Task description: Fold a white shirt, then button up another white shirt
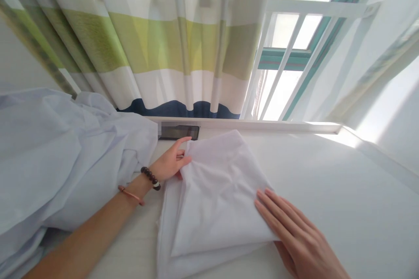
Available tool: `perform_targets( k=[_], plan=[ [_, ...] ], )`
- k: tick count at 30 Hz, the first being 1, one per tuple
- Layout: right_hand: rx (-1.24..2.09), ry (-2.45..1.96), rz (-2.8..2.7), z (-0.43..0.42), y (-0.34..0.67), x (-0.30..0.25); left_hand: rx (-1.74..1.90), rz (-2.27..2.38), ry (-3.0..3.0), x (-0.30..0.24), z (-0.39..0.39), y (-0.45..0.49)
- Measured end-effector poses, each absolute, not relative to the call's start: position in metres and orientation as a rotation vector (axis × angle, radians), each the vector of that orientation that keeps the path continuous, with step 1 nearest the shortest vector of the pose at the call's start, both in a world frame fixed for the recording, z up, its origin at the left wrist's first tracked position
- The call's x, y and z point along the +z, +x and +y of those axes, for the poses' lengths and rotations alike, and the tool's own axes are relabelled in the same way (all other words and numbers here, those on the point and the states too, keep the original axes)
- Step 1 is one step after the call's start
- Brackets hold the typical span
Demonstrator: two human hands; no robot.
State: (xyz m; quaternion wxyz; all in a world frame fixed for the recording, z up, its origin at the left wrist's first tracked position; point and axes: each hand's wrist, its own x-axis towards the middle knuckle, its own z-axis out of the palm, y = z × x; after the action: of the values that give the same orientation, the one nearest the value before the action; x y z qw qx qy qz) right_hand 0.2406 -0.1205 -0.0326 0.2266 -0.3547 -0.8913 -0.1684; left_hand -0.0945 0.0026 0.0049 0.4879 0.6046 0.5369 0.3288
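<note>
A folded white cloth (pixel 212 196) lies on the white surface (pixel 327 192) in front of me. My left hand (pixel 170 161) is at the cloth's upper left edge, thumb and fingers pinching the fold; a dark bead bracelet and a thin band sit on that wrist. My right hand (pixel 294 231) lies flat on the cloth's lower right corner, fingers stretched out together and pressing down.
A large heap of pale crumpled fabric (pixel 59 161) fills the left side. A dark phone (pixel 179 132) lies by the window ledge behind the cloth. A striped curtain (pixel 170 48) hangs at the back, with a barred window (pixel 288 61) to its right.
</note>
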Motion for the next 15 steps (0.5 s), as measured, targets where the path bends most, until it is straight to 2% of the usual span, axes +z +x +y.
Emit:
perform_targets(
  k=[5, 15],
  plan=[
    [-0.324, -1.09, -2.381, -0.099, 0.252, -0.029, 0.824, 1.436, 1.409, 0.01, 0.01, -0.078],
    [0.263, -1.409, -1.966, -0.07, 0.287, -0.042, 0.895, 1.343, 1.386, -0.001, 0.03, -0.034]
  ],
)
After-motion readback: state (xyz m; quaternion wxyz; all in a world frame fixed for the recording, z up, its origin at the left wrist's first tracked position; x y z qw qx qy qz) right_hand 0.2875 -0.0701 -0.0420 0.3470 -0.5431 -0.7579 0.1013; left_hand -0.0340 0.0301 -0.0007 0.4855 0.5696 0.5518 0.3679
